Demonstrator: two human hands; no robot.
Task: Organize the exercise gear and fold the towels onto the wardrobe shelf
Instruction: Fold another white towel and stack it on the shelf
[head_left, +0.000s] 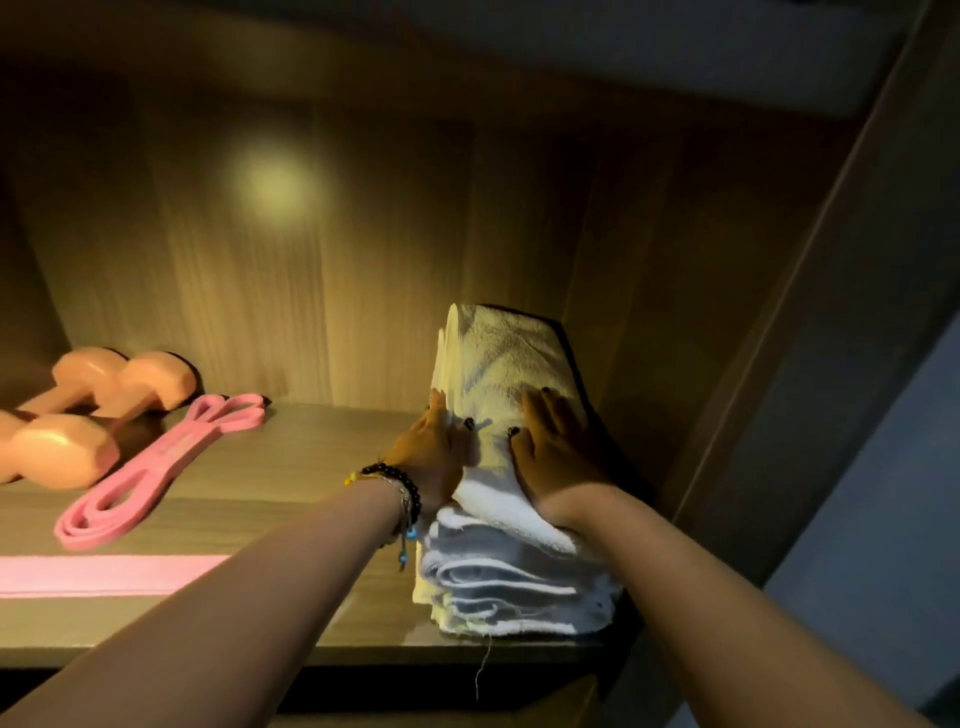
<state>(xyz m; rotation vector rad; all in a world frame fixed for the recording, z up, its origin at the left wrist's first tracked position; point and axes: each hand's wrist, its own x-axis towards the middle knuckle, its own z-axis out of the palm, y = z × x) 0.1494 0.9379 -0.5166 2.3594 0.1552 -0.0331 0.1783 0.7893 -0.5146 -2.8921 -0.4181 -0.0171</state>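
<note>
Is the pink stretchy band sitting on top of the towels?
No, the pink band lies on the shelf beside the dumbbells, well apart from the towel stack that both hands touch.

Both hands, left hand (434, 447) and right hand (558, 457), flat on stacked towels (511, 571) (dumbbells (98, 405) leftward)

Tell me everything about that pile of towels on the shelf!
The pile of towels is a stack of folded, fluffy terry cloths, white with some pale yellow ones. It sits on the wooden shelf, at its right end near the side wall. Folded edges face the front, and a loose thread dangles off the shelf edge. The left hand presses its left side, and the right hand lies flat on top.
</note>
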